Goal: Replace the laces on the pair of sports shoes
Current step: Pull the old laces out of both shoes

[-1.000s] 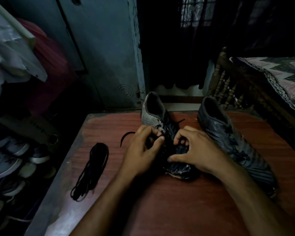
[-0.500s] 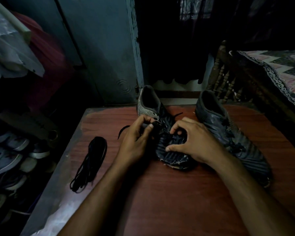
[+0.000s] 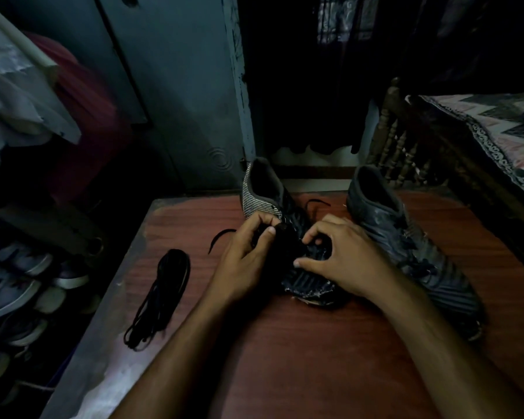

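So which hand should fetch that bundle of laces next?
Left. The left hand works the left shoe, nearest the lace bundle on the table's left; the right hand would have to cross over.

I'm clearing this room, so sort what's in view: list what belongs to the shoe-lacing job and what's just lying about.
For the job: left shoe, worked on by left hand and right hand; right shoe; bundle of laces; table.

Lying about: pile of shoes, hanging clothes, bed.

two dark shoes [image 3: 406, 255], coiled black laces [image 3: 161, 294]
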Available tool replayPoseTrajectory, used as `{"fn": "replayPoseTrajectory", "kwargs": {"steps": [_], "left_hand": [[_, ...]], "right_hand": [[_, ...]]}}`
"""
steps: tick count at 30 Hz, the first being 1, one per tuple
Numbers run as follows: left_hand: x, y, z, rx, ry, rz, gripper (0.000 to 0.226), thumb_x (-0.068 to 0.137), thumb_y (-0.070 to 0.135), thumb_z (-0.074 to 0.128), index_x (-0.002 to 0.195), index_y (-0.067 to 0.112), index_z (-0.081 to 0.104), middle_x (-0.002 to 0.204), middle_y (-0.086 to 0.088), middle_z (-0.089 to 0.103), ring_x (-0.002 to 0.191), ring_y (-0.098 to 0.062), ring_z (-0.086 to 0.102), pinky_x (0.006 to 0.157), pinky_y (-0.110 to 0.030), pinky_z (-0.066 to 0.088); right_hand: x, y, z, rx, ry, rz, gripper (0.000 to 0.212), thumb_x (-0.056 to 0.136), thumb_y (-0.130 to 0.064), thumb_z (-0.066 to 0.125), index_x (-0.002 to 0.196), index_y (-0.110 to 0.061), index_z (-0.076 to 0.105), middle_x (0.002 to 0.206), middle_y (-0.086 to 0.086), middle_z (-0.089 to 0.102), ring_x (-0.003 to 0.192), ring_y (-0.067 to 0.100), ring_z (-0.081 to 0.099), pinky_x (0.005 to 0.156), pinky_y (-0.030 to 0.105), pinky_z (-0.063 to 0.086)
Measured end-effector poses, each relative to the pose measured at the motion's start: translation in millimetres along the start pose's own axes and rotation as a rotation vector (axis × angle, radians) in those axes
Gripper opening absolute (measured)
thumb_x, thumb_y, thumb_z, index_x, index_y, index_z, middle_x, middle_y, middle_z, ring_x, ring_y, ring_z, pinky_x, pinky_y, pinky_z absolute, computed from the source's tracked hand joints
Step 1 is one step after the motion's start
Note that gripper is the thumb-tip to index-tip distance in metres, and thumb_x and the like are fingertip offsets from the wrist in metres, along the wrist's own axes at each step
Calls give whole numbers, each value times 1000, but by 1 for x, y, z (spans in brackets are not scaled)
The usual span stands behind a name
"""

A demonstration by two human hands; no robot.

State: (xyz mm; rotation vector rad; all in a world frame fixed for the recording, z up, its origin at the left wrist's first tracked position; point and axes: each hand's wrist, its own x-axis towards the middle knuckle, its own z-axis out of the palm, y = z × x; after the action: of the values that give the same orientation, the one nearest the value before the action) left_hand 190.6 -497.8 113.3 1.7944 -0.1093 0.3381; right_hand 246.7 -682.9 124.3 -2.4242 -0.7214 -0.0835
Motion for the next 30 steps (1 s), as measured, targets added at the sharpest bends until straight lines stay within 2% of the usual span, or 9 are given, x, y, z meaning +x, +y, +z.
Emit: {"fn": "replayPoseTrajectory", "kwargs": {"steps": [4,8,11,13,16,19,26,28,30], "left_hand": [[-2,4,3,167,66,74,19,95,9,69,105,25,64,91,12,69,84,1,64,75,-14,46],[-4,4,2,203,35,126,25,87,13,80,96,27,62,87,12,71,83,-4,69,74,-16,49],[-4,2,1,190,-9,151,28,88,15,80,95,28,57,92,7,72,90,-12,71,79,-26,54],[-4,1,2,207,60,161,25,89,13,76,93,29,57,98,7,66,91,-13,67,80,-29,54],[0,-4,3,213,277,102,26,87,1,70,89,25,58,99,6,54,83,-5,59,76,-27,53],[2,-8,3,285,288,83,22,86,3,72,90,22,61,93,9,59,80,-2,59,73,-19,50],[0,-9,3,381,173,130,29,85,9,80,107,25,70,96,11,57,85,-4,61,73,-9,48],[1,-8,4,399,172,155,26,86,8,80,106,22,74,95,12,56,86,1,59,72,-5,45],[1,-8,5,423,184,164,20,86,11,80,101,22,75,92,15,55,84,2,58,71,-5,42]], "right_hand": [[-3,-11,4,13,179,-95,39,77,-34,82,110,-29,62,87,-15,51,87,7,45,76,22,40],[-5,-16,9,91,141,-149,49,77,-14,75,122,-29,62,92,-22,47,83,-3,46,73,5,34],[-3,-13,14,45,136,-161,33,80,-13,76,110,-23,67,94,-22,50,84,3,52,70,10,33],[-2,-11,14,48,178,-127,17,84,-21,77,99,-24,70,89,-20,57,80,1,56,68,8,38],[-1,-10,14,80,233,-117,7,86,-24,77,89,-24,71,84,-19,61,74,-11,54,67,4,36],[-1,-11,15,88,240,-93,4,91,-23,72,89,-21,69,84,-18,58,74,-15,51,66,2,33],[0,-12,2,338,6,10,11,99,-31,61,92,-25,67,94,-9,54,77,-1,54,69,15,38],[0,-9,-4,401,-88,24,11,97,-35,63,92,-29,70,96,-9,58,87,9,59,81,32,48],[1,-7,-7,463,-142,30,10,96,-36,64,91,-30,71,98,-10,59,95,12,61,92,39,49]]}}
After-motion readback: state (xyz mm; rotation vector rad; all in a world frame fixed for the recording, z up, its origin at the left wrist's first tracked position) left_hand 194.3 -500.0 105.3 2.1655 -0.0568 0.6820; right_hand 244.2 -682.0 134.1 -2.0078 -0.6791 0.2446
